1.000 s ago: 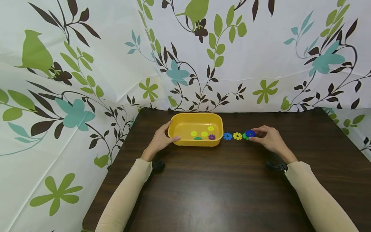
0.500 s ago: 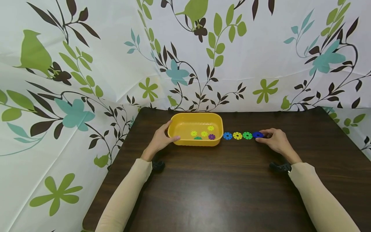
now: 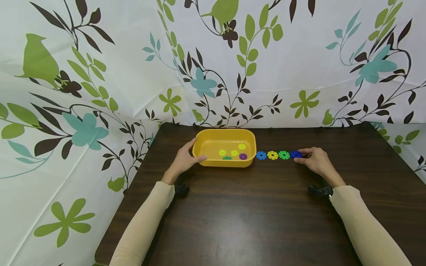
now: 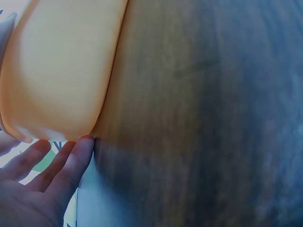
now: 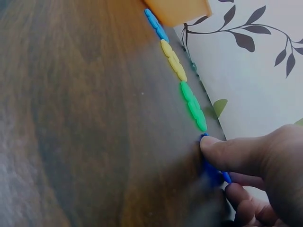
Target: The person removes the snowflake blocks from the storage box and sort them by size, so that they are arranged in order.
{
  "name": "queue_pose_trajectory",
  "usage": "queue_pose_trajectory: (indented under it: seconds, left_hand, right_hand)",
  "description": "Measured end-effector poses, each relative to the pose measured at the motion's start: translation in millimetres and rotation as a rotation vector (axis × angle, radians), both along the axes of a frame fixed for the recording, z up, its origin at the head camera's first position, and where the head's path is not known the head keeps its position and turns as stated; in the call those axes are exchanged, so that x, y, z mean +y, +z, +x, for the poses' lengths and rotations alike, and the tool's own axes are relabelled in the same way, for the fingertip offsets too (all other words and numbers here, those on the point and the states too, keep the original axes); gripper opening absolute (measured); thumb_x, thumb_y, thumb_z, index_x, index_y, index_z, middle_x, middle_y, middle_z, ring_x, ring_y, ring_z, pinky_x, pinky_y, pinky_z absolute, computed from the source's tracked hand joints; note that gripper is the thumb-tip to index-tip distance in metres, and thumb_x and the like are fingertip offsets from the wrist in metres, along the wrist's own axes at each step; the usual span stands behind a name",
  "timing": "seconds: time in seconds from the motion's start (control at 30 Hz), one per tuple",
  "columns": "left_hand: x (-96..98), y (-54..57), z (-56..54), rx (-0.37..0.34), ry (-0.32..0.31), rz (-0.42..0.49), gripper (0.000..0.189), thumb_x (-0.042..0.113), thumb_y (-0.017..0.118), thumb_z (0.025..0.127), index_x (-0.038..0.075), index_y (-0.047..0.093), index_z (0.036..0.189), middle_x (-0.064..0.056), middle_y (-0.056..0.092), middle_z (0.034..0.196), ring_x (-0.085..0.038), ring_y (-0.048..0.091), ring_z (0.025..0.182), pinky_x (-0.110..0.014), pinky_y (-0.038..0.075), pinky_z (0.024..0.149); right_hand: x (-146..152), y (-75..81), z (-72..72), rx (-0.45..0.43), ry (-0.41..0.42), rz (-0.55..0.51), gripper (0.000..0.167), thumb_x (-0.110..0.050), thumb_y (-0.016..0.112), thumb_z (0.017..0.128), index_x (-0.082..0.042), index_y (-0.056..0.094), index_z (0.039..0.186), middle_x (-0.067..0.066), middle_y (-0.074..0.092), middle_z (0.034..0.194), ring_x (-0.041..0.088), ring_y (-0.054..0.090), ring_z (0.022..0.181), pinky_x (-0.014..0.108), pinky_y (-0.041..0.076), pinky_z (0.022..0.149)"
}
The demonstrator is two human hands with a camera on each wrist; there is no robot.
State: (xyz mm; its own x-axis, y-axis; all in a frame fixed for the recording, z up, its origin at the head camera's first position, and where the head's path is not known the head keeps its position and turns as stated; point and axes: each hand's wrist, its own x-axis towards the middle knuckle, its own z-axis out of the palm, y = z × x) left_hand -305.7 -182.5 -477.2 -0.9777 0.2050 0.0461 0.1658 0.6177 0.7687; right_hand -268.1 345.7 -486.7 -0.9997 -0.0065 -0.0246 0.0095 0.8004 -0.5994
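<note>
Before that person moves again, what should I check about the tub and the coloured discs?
1. Left hand holding the yellow tub: ok, at its left end.
2. Dark blue disc released: not ok, the right hand pinches it.
3. Light blue disc, yellow disc, green disc and dark blue disc lined up: ok, roughly straight.
4. Dark blue disc flat on the table: cannot tell, fingers partly cover it.
5. More discs in the tub: ok, three yellow discs, a purple disc and a teal disc show.

Dark wood-grain table (image 3: pixel 213 214): yellow tub (image 3: pixel 224 163); beside it, in row, blue disc (image 3: pixel 258 155), yellow disc (image 3: pixel 270 155), green disc (image 3: pixel 281 155), dark-blue disc (image 3: pixel 293 154)
</note>
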Motion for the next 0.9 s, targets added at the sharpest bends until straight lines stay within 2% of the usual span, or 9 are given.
queue_pose_trajectory:
  seconds: [0.43, 0.57, 0.7, 0.9]
  left_hand:
    - [-0.1, -0.3, 0.5, -0.009, 0.016, 0.009, 0.105, 0.042, 0.088, 0.092, 0.018, 0.028, 0.175, -0.016, 0.034, 0.179, -0.041, 0.034, 0.165, -0.065, 0.028, 0.135]
    - [-0.2, -0.4, 0.6, -0.007, 0.015, 0.008, 0.105, 0.041, 0.088, 0.092, 0.017, 0.028, 0.175, -0.016, 0.034, 0.179, -0.041, 0.034, 0.165, -0.064, 0.028, 0.135]
    - [0.3, 1.1, 1.3, -0.001, 0.010, 0.010, 0.105, 0.041, 0.088, 0.092, 0.017, 0.029, 0.174, -0.017, 0.034, 0.179, -0.041, 0.034, 0.165, -0.064, 0.028, 0.135]
    - [0.6, 2.8, 1.9, -0.006, 0.008, 0.014, 0.105, 0.042, 0.088, 0.092, 0.017, 0.028, 0.175, -0.017, 0.034, 0.179, -0.041, 0.033, 0.165, -0.064, 0.028, 0.135]
  right_hand:
    - [-1, 1.7, 1.3, 0.004, 0.005, 0.004, 0.062, -0.031, 0.079, 0.100, 0.008, 0.063, 0.146, 0.034, 0.067, 0.134, 0.038, 0.061, 0.106, 0.031, 0.047, 0.079]
    - [-3, 5.7, 1.8, 0.020, 0.010, 0.006, 0.067, -0.035, 0.080, 0.100, 0.008, 0.061, 0.147, 0.033, 0.067, 0.133, 0.039, 0.061, 0.107, 0.036, 0.049, 0.081]
    - [-11, 16.5, 3.4, 0.066, 0.020, -0.001, 0.069, -0.037, 0.081, 0.099, 0.006, 0.060, 0.149, 0.032, 0.067, 0.133, 0.041, 0.061, 0.110, 0.042, 0.051, 0.083]
    - [-31, 42.5, 3.2, 0.130, 0.046, 0.004, 0.064, -0.036, 0.080, 0.100, 0.003, 0.062, 0.148, 0.030, 0.068, 0.132, 0.042, 0.060, 0.113, 0.037, 0.049, 0.080]
